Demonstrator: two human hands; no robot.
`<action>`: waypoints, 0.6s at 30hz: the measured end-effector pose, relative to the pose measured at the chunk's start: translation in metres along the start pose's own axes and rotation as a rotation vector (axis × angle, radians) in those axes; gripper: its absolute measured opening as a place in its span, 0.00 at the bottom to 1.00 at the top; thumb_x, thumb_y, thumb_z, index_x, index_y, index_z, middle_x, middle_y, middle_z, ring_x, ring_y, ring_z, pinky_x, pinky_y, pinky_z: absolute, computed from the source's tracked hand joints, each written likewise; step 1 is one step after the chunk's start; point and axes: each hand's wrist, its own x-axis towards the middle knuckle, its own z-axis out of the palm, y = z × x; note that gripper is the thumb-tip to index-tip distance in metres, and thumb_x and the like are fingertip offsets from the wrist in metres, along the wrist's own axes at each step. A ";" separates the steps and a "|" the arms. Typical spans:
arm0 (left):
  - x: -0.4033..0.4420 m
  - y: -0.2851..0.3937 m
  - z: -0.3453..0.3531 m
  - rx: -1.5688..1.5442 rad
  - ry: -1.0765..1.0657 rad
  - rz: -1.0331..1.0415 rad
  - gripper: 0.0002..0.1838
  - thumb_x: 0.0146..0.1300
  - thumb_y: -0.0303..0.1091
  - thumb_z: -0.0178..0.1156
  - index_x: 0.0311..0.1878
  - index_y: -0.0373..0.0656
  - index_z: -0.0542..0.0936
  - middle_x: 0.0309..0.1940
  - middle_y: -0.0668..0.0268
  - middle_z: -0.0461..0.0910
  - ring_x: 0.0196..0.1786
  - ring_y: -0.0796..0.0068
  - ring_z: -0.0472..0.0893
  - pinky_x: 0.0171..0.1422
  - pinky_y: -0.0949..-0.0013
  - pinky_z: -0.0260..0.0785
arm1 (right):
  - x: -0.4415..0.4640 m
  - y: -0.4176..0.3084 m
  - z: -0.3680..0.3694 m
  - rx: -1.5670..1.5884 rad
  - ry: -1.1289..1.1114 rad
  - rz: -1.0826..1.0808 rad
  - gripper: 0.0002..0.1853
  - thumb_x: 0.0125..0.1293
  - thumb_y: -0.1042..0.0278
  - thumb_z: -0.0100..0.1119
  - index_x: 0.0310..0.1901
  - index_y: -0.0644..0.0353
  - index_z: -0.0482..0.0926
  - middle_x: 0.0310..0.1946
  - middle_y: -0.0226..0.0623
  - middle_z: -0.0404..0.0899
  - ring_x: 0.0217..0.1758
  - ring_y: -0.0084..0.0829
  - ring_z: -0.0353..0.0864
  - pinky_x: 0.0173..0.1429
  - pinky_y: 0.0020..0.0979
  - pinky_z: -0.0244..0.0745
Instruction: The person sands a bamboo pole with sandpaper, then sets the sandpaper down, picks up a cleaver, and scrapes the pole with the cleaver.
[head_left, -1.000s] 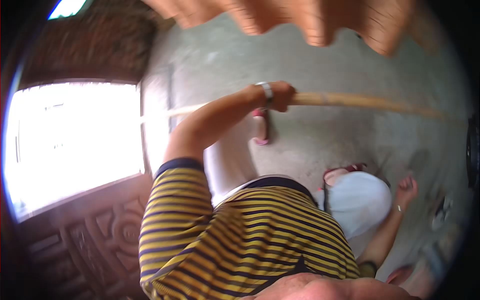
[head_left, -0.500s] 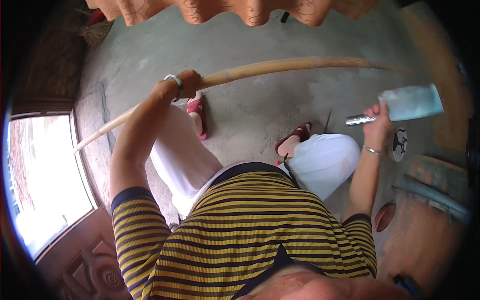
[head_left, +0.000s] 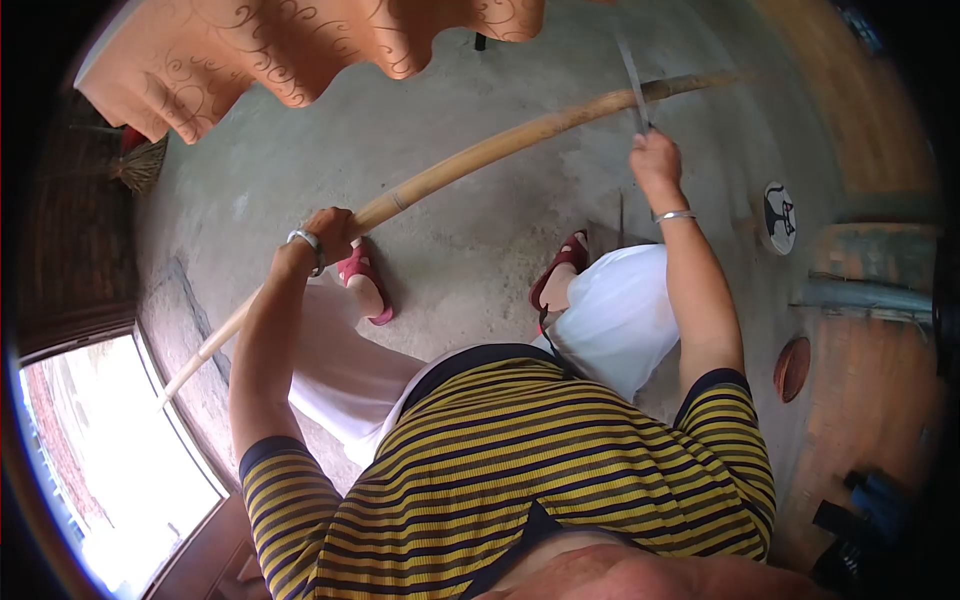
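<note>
A long bamboo pole runs from the doorway at the lower left up to the upper right. My left hand, with a bracelet at its wrist, is wrapped round the pole left of centre. In my right hand is the handle of a cleaver, whose blade shows edge-on as a thin strip. The blade crosses the pole near its darker right end; whether it touches the pole I cannot tell.
An orange patterned cloth hangs at the upper left. A broom stands by the left wall. On the right are a round cat-patterned item, a reddish oval basket and a wooden surface. A bright doorway is at the lower left.
The cleaver, earlier held out to the right with its flat side showing, has moved up and left over the pole. My left hand and its part of the pole sit lower in view.
</note>
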 end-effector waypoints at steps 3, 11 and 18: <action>-0.007 0.005 -0.005 0.004 -0.050 0.024 0.14 0.41 0.27 0.61 0.35 0.40 0.78 0.32 0.52 0.80 0.41 0.51 0.79 0.45 0.58 0.71 | -0.038 -0.062 -0.015 -0.074 -0.381 -0.264 0.06 0.48 0.71 0.54 0.29 0.56 0.78 0.26 0.46 0.79 0.32 0.51 0.79 0.38 0.46 0.75; -0.016 0.004 -0.015 -0.107 -0.013 0.042 0.13 0.38 0.27 0.62 0.32 0.36 0.78 0.23 0.57 0.80 0.29 0.61 0.81 0.33 0.62 0.73 | -0.015 -0.045 -0.048 0.510 -0.601 0.449 0.17 0.55 0.57 0.60 0.30 0.67 0.78 0.23 0.53 0.78 0.30 0.53 0.79 0.36 0.41 0.74; -0.004 0.007 -0.010 -0.201 -0.143 -0.029 0.10 0.38 0.25 0.61 0.28 0.35 0.77 0.18 0.60 0.79 0.21 0.71 0.79 0.27 0.66 0.71 | -0.030 -0.035 -0.035 -0.183 -0.402 -0.116 0.07 0.47 0.72 0.55 0.29 0.60 0.79 0.28 0.50 0.80 0.35 0.50 0.81 0.39 0.45 0.77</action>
